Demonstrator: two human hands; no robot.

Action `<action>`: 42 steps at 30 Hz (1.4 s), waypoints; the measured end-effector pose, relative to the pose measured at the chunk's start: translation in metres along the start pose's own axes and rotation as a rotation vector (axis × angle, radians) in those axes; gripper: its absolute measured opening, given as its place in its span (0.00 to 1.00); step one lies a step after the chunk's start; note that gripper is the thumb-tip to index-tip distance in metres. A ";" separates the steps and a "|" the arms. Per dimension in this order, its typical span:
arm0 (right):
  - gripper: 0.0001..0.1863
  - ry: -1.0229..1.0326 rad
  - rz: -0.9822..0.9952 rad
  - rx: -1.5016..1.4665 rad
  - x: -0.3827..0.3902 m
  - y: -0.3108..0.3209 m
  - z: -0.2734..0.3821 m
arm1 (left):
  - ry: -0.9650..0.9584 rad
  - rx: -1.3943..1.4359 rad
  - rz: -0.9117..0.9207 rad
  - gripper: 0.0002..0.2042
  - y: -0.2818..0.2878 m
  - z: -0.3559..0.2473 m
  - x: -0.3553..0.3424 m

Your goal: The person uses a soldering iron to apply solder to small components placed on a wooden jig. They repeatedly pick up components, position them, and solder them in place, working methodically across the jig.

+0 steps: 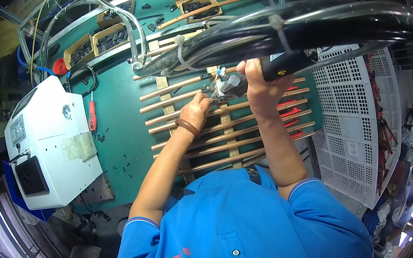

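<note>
Several thin copper-brown rods (170, 102) lie side by side across two notched wooden strips (233, 149) on the green worktop. My right hand (265, 91) is wrapped round a black hand-held power tool (288, 65), which has a metal nose and clear hoses (350, 19). The tool's silver fitting (229, 84) sits over the middle of the rods. My left hand (196, 110), with a brown bracelet on its wrist, is closed with its fingertips at a rod beside that fitting. Whatever those fingers pinch is hidden. Red pieces (289, 113) show near the rods' right ends.
A white machine box (51, 147) stands at the left, beside a red-handled screwdriver (92, 114). Cardboard boxes (110, 39) of small black parts sit at the back. White perforated crates (347, 124) stand at the right. Small black bits (100, 138) are scattered on the worktop.
</note>
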State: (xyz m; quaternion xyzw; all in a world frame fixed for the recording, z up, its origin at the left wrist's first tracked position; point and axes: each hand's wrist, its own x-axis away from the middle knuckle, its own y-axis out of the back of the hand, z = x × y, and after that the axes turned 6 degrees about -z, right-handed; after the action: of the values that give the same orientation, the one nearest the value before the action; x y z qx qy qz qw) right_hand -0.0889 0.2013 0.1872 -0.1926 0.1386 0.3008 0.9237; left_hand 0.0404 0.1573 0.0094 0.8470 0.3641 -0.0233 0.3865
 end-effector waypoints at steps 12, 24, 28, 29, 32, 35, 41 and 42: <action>0.24 0.167 0.065 0.126 0.007 0.000 -0.001 | -0.040 -0.015 -0.052 0.06 0.000 -0.002 0.001; 0.12 0.444 -0.016 0.423 0.017 0.001 -0.005 | -0.016 -0.036 -0.047 0.06 0.002 -0.003 0.002; 0.12 0.598 0.049 0.768 0.028 0.023 -0.028 | 0.107 -0.116 0.044 0.06 0.001 0.000 0.004; 0.12 0.677 0.061 0.924 0.031 0.032 -0.036 | 0.126 -0.130 0.095 0.07 0.000 0.002 0.004; 0.15 0.927 0.087 1.297 0.034 0.038 -0.040 | 0.174 -0.151 0.163 0.12 -0.002 0.005 0.003; 0.19 1.045 0.087 1.318 0.032 0.033 -0.035 | 0.122 -0.180 0.055 0.11 0.003 -0.001 0.000; 0.19 0.864 0.127 1.133 0.037 0.045 -0.050 | 0.196 -0.137 0.200 0.20 -0.004 0.005 0.001; 0.19 0.872 0.153 1.122 0.037 0.043 -0.048 | 0.192 -0.126 0.176 0.19 -0.004 0.005 0.002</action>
State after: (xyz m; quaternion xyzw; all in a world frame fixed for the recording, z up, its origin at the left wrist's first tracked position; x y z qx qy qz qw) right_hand -0.0932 0.2307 0.1192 0.2192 0.6424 0.1437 0.7202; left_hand 0.0403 0.1567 0.0032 0.8479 0.3247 0.1146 0.4031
